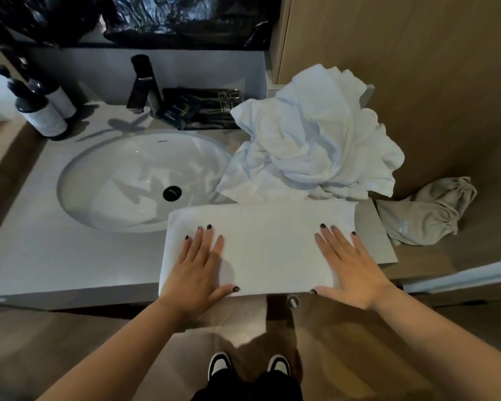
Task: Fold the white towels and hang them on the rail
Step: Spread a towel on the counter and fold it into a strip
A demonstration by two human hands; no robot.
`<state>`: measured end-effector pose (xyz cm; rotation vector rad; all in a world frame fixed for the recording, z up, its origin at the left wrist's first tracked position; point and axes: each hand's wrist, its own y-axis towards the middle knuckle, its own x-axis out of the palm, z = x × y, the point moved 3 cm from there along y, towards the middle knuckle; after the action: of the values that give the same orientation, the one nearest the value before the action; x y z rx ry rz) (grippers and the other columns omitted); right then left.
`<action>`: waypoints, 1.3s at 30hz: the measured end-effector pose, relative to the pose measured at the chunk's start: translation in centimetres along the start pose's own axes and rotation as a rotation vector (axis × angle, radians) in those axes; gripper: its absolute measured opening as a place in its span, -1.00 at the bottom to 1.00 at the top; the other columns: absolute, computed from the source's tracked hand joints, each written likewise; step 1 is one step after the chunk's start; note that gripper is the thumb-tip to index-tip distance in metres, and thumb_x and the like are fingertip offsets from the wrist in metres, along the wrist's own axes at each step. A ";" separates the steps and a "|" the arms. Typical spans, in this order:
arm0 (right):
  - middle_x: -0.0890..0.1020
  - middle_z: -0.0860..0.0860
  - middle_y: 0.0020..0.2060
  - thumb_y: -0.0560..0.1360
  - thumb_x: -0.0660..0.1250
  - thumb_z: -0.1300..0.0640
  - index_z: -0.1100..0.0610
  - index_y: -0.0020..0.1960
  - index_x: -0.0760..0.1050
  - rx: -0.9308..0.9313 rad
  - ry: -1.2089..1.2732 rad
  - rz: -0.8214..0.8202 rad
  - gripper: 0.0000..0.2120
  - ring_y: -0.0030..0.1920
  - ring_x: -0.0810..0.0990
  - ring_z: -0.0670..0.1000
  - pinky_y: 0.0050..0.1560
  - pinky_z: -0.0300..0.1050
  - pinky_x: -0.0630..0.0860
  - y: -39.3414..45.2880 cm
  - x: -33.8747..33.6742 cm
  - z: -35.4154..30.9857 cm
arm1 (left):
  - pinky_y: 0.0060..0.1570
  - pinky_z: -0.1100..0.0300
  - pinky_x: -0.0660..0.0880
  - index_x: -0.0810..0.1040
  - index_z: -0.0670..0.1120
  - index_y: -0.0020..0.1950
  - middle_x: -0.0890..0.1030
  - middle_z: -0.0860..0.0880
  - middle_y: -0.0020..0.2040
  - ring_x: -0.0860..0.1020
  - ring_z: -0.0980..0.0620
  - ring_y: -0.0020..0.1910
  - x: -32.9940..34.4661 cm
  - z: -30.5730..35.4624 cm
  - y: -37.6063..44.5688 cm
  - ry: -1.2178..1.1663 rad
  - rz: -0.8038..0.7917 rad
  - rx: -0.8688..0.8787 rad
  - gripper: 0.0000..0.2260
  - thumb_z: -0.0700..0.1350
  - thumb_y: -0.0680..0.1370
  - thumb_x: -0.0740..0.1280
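Both hands lie flat and spread, gripping nothing: the left hand point(198, 263) presses the left half of the folded towel point(268, 241) and the right hand point(349, 263) presses its right half, fingers straight and fanned, thumbs at the towel's near edge. That towel is a neat white rectangle at the front edge of the countertop point(41, 256), its near edge hanging slightly over the lip and its left end just beside the sink point(139, 180).

At 12 o'clock from the folded towel, touching its far edge, a crumpled heap of white towels point(315, 134) piles up; how many towels are in the heap cannot be told, and it hides the counter's right rear corner. At 3 o'clock from the folded towel a grey drawstring bag point(428, 215) hangs off the counter's end against the wooden wall; small pale print on it is too faint to read.

At 10 o'clock sits the oval sink with its black drain point(172, 193). Behind it stands a dark faucet point(143, 82), and just right of that a black tray of amenity packets point(203, 108), partly covered by the towel heap, with illegible labels. Two dark pump bottles point(45, 111) stand at the far left, their tops blurred. Black plastic sheeting point(162, 18) covers the wall above, cut off by the frame's top. Black-and-white shoes point(248, 366) show at 6 o'clock. A towel rail is hard to identify anywhere.
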<state>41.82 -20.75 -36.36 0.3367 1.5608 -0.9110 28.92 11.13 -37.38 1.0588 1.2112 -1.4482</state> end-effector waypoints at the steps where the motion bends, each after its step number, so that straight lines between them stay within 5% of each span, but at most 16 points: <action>1: -0.46 0.00 0.51 0.39 -0.07 -0.55 0.00 0.49 -0.57 -0.019 -0.011 0.001 0.03 0.50 -0.49 0.03 0.51 0.15 -0.33 -0.2 0.1 -0.1 | 0.53 -0.12 -0.22 -0.23 -0.09 0.61 -0.29 -0.16 0.60 -0.33 -0.18 0.56 -0.1 -0.4 -0.2 0.021 -0.019 0.035 -0.07 0.50 0.49 -0.08; 4: -0.44 0.05 0.52 0.47 0.21 -0.31 0.03 0.47 -0.60 -0.011 -0.081 0.016 0.08 0.51 -0.45 0.12 0.51 0.17 -0.31 -0.6 0.5 -0.3 | 0.50 -0.12 -0.22 -0.21 -0.09 0.61 -0.19 -0.22 0.61 -0.27 -0.26 0.56 -0.5 -1.3 -1.0 0.082 -0.039 0.110 0.00 0.24 0.46 0.37; 8: -0.40 0.07 0.52 0.49 0.35 0.14 0.05 0.47 -0.57 0.050 -0.086 0.055 0.08 0.52 -0.41 0.16 0.49 0.15 -0.31 -1.0 0.7 -0.9 | 0.28 -0.21 0.31 0.39 -0.23 0.48 0.38 -0.28 0.46 0.37 -0.34 0.42 -2.0 -1.5 -2.4 0.016 0.120 0.155 -0.07 -0.08 0.17 0.67; 12: 0.01 0.02 0.58 0.41 0.43 0.18 0.02 0.59 -0.05 -0.009 0.105 0.181 -0.08 0.58 -0.07 0.06 0.52 0.07 -0.06 -2.8 0.6 -0.4 | 0.16 -0.14 0.48 0.55 -0.21 0.34 0.54 -0.17 0.34 0.54 -0.19 0.28 -2.7 -3.2 -4.2 -0.184 0.279 0.185 -0.21 -0.23 0.13 0.69; 15: 0.24 -0.16 0.50 0.42 0.41 0.29 -0.12 0.47 0.27 -0.003 0.500 0.244 -0.29 0.55 0.11 -0.12 0.52 -0.06 0.13 -3.6 0.0 1.3 | 0.10 0.00 0.61 0.57 -0.05 0.30 0.62 0.02 0.22 0.64 0.00 0.15 -3.5 -4.7 -5.2 -0.447 0.340 0.067 -0.37 -0.34 0.27 0.61; 19: 0.60 -0.12 0.24 0.46 0.47 0.24 -0.16 0.19 0.55 0.138 0.852 0.352 -0.59 0.28 0.53 -0.12 0.29 -0.11 0.46 -2.7 -1.8 3.3 | -0.13 0.27 0.59 0.62 0.15 0.07 0.66 0.26 -0.06 0.64 0.24 -0.11 -4.5 -6.5 -4.5 -0.683 0.386 -0.186 -0.63 -0.26 0.42 0.54; 23: 0.64 -0.18 -0.14 0.50 0.42 0.14 -0.19 0.02 0.50 0.345 0.965 0.442 -0.75 -0.11 0.58 -0.23 -0.23 -0.26 0.44 -1.2 -2.7 4.0 | -0.23 0.14 0.58 0.67 0.06 -0.10 0.69 0.09 -0.24 0.62 0.11 -0.24 -4.7 -7.6 -2.7 -0.929 0.458 -0.444 -0.91 -0.03 0.43 0.52; 27: 0.59 -0.05 -0.20 0.54 0.35 0.05 -0.03 0.04 0.45 0.531 1.073 0.530 -0.89 -0.18 0.57 -0.06 -0.30 -0.17 0.42 0.2 -2.2 4.0 | -0.29 0.06 0.52 0.57 0.01 -0.13 0.62 0.00 -0.27 0.57 0.04 -0.29 -5.1 -7.5 -0.8 -0.967 0.533 -0.494 -0.88 0.02 0.52 0.44; 30: 0.53 0.05 -0.26 0.58 0.29 -0.04 0.10 -0.04 0.40 0.597 1.005 0.543 -0.79 -0.25 0.51 0.01 -0.33 -0.10 0.39 1.1 -2.2 3.7 | -0.38 0.12 0.41 0.45 0.00 -0.14 0.56 0.00 -0.28 0.52 0.05 -0.30 -5.0 -7.4 0.4 -0.816 0.519 -0.505 -0.78 0.11 0.57 0.33; 39: 0.46 0.07 -0.43 0.64 0.14 -0.09 0.09 -0.31 0.31 0.738 0.718 0.453 -0.60 -0.39 0.43 0.06 -0.44 -0.11 0.21 3.6 -2.8 4.3 | -0.42 0.12 0.30 0.31 -0.08 -0.24 0.48 -0.08 -0.39 0.46 -0.09 -0.39 -4.2 -9.3 4.1 -0.569 0.260 -0.554 -0.66 0.09 0.62 0.26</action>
<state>47.89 -20.68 -34.79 1.6177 1.6013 -1.0260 34.15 20.58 -35.29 0.3653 0.9291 -1.0184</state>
